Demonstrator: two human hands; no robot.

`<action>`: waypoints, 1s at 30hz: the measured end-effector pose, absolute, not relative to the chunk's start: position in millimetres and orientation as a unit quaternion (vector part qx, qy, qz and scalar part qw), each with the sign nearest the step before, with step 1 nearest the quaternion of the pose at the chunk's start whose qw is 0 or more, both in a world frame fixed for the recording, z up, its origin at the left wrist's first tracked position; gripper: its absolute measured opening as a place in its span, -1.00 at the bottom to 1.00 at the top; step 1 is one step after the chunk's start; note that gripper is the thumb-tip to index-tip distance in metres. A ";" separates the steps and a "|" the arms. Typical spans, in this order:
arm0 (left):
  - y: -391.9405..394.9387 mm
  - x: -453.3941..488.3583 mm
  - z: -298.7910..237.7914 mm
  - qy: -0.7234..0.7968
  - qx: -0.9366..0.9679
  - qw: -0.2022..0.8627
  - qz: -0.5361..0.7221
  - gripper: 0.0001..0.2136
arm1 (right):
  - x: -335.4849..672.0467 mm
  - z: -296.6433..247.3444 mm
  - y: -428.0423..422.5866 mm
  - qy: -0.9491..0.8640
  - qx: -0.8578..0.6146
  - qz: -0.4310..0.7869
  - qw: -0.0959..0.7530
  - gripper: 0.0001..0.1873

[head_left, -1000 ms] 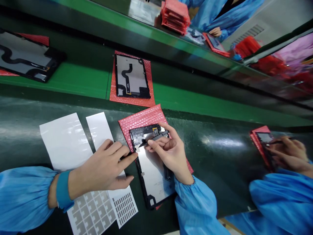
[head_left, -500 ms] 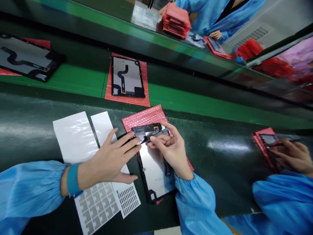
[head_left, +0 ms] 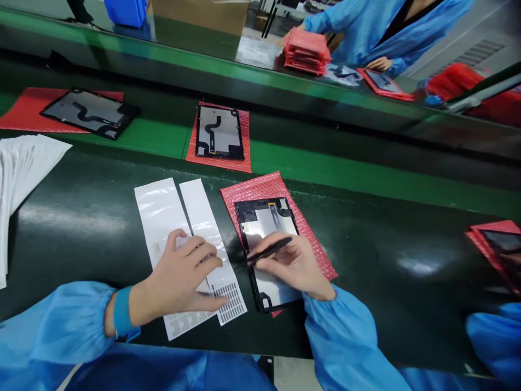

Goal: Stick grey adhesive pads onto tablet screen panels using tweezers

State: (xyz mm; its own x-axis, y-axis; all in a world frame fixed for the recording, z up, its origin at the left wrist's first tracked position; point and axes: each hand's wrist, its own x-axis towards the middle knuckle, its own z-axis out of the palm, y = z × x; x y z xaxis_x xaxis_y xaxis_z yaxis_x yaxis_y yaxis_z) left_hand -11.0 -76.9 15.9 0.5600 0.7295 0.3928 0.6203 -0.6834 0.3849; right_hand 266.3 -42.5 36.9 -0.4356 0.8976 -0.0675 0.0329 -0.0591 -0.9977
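We grip black tool [head_left: 272, 250] in right hand [head_left: 300, 267]; narrow sticker sheet [head_left: 233, 305] lies leftward, nearer our open left hand [head_left: 177, 279].

A flat rectangular panel with a silver back [head_left: 260, 221] looks smooth and metallic, softly mirror-like, inside a dull black, plastic-looking rim. Beneath it, a red bubble-plastic pouch [head_left: 264, 186] is bumpy and shiny. The long white paper-like sheets [head_left: 160, 203] have a glossy film sheen. The dark green worktop [head_left: 378, 244] is smooth, with blurred reflections; the gathered blue cloth sleeves [head_left: 345, 326] look thin and faintly lustrous.
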 end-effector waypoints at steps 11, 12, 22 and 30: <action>-75.4 -19.9 4.2 0.363 0.886 0.043 0.285 -0.84 | 241.2 22.5 -56.6 -0.610 -0.414 0.577 0.351 -0.83; -75.1 -20.3 4.0 0.363 0.889 0.039 0.278 -0.85 | 240.8 23.5 -56.0 -0.610 -0.413 0.579 0.349 -0.83; -77.6 -19.6 3.1 0.356 0.896 0.037 0.264 -0.84 | 238.4 25.4 -57.5 -0.606 -0.425 0.580 0.340 -0.80; -77.6 -18.7 4.2 0.356 0.896 0.046 0.260 -0.85 | 237.4 28.6 -57.4 -0.607 -0.436 0.580 0.326 -0.81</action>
